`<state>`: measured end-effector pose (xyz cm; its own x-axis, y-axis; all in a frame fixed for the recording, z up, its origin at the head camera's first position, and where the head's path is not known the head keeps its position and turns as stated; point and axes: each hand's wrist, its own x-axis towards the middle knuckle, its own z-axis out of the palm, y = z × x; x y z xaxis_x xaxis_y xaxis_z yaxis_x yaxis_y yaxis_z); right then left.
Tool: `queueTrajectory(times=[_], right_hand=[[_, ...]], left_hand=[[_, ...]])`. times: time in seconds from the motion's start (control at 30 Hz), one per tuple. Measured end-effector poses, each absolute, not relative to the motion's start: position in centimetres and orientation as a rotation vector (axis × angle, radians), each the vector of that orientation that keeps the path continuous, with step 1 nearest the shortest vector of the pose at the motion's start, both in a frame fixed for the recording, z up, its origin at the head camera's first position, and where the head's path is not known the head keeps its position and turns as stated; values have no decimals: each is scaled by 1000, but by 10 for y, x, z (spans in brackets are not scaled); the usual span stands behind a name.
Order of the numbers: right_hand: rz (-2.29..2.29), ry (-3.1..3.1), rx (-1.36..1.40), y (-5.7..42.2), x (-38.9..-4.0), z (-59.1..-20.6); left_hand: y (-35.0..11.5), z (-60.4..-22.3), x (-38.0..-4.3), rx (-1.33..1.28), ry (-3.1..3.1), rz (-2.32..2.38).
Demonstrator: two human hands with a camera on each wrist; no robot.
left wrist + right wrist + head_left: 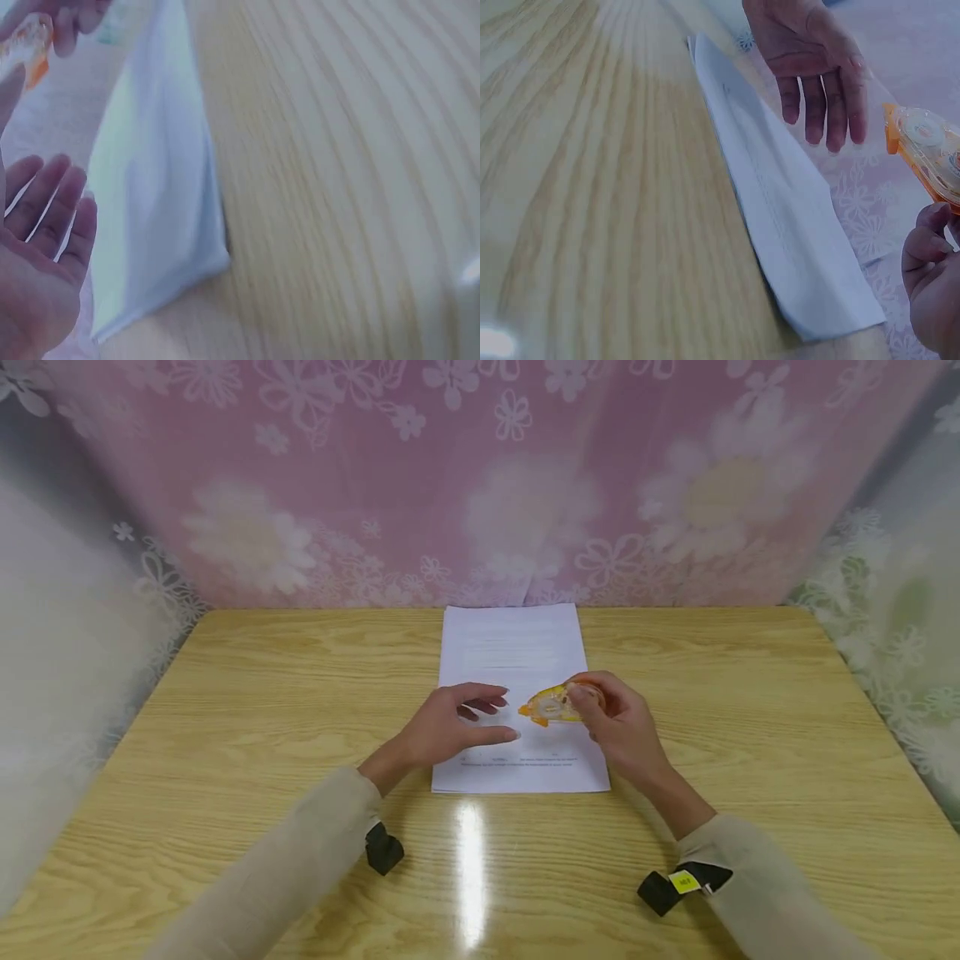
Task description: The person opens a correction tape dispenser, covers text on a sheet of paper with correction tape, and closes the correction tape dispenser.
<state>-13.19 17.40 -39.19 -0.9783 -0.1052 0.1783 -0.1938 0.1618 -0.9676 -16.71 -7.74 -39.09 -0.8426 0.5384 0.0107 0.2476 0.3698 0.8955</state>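
Observation:
My right hand (pixel 628 727) holds a see-through orange and yellow correction tape dispenser (pixel 555 705) above the paper, thumb on its near face. Its orange tip points left, toward my left hand (pixel 442 727). That hand hovers over the paper's left side, fingers extended and thumb apart, with nothing held. In the right wrist view, a white reel shows inside the clear case of the dispenser (pixel 926 135). Beneath both hands lies a stack of white printed paper (pixel 513 643); its middle lines are partly covered by the hands and the dispenser.
The wood-grain table (pixel 315 685) extends on both sides of the paper. A pink flowered curtain (pixel 420 485) hangs along the back edge, with pale flowered cloth (pixel 67 710) at the sides. Light glares off the table (pixel 471 868) in front of the paper.

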Motion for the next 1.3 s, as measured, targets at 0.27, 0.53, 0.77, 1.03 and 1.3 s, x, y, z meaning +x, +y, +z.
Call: queueTrajectory(times=[0.27, 0.53, 0.77, 1.03, 1.3], right_hand=[[2021, -2319, 326, 157, -138, -386], [2105, -2258, 240, 150, -138, -384], [2097, -2280, 243, 151, -137, -386], [2081, -2285, 213, 149, -136, -389], [2053, -2277, 212, 148, -134, -386]], left_hand=[[-66, -377, -172, 650, 2246, 1616], [-58, -377, -175, 610, 2164, 1674], [-62, -376, -177, 628, 2232, 1578], [-66, -379, -178, 668, 2240, 1533], [-69, -383, -179, 684, 2254, 1538]])
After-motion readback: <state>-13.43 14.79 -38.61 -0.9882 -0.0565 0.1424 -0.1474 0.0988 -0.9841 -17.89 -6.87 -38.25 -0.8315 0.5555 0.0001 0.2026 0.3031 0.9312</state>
